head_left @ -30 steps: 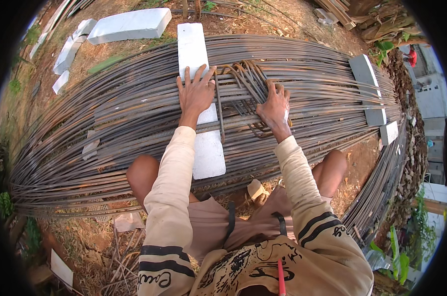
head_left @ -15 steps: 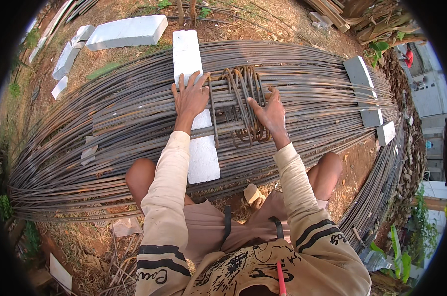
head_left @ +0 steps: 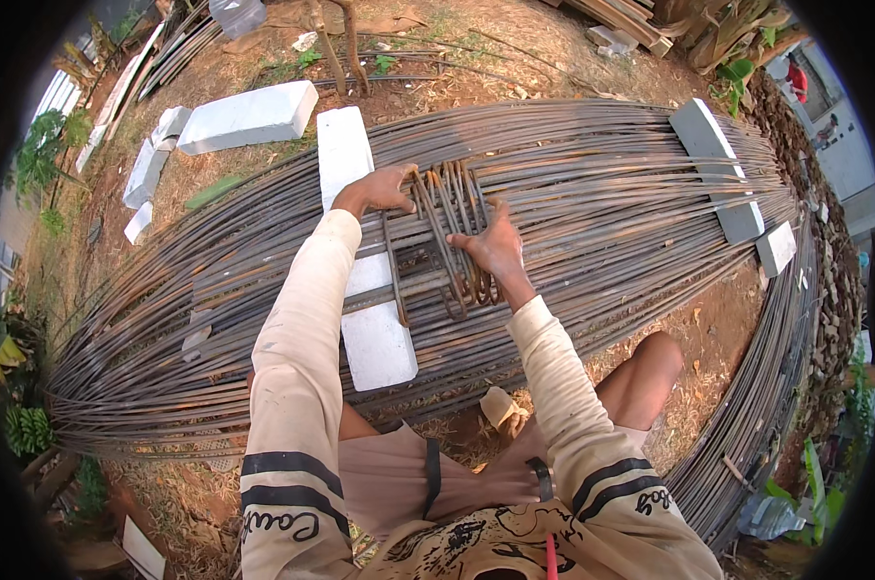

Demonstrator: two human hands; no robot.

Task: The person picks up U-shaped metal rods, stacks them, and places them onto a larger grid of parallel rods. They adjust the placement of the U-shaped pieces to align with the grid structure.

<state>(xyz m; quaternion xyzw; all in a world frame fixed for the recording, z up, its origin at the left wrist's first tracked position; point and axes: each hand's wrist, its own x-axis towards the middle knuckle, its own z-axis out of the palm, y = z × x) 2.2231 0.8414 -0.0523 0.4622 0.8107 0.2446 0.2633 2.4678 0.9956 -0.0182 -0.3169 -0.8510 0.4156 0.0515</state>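
Note:
A group of bent rusty rebar stirrups [head_left: 449,205] stands around a few of the long steel bars [head_left: 234,290], right of a white block [head_left: 381,350]. My left hand [head_left: 377,188] has its fingers and thumb closed on the upper left side of the stirrups. On their right side, my right hand [head_left: 495,246] grips them, its thumb lying across the near face and its fingers behind. One single stirrup [head_left: 395,275] sits apart at the left, beside the block. Some fingertips are hidden behind the metal.
A second pale block [head_left: 717,169] lies among the bars on the right, with a small white piece [head_left: 776,249] nearby. More white blocks [head_left: 249,118] rest on the ground at the far left. Thin tree stems [head_left: 345,43] rise beyond the bars. Another bar bundle [head_left: 746,425] runs along the right.
My left hand has left the white block and taken hold of the stirrups. My right hand has moved left onto them, and they stand closer together. The view has shifted.

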